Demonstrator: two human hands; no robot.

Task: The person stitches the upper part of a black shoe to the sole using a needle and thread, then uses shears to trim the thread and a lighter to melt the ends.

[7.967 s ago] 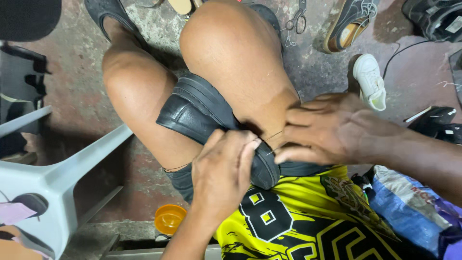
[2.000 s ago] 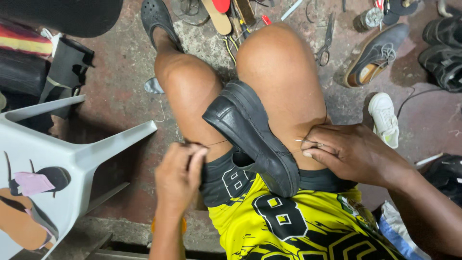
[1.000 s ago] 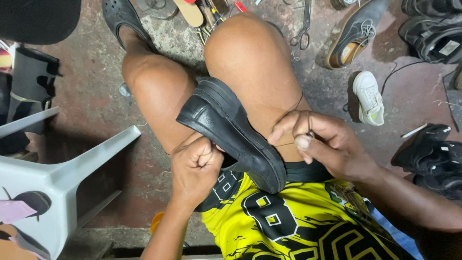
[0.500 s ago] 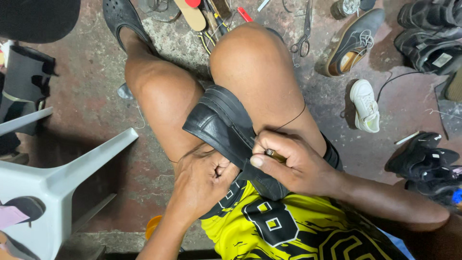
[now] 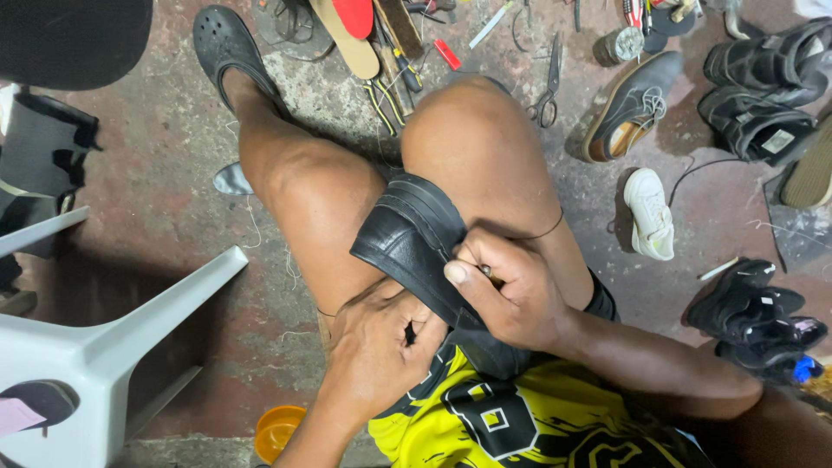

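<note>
The black shoe (image 5: 416, 247) lies wedged between the person's knees, sole edge turned up. The right hand (image 5: 511, 290) has its fingers pinched together on the sole rim, around something small I cannot identify; a thin thread (image 5: 544, 234) runs from there over the right thigh. The left hand (image 5: 381, 347) is curled closed against the shoe's near side. How much of the rim is sewn, I cannot tell. Scissors (image 5: 549, 87) and a grey shoe (image 5: 631, 104) lie far on the floor

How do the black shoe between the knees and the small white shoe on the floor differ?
The black shoe is clamped between the knees with both hands on it: left hand, right hand. The white shoe lies untouched on the floor. The black shoe looks larger and dark, the white shoe smaller and pale. Both are single shoes.
</note>
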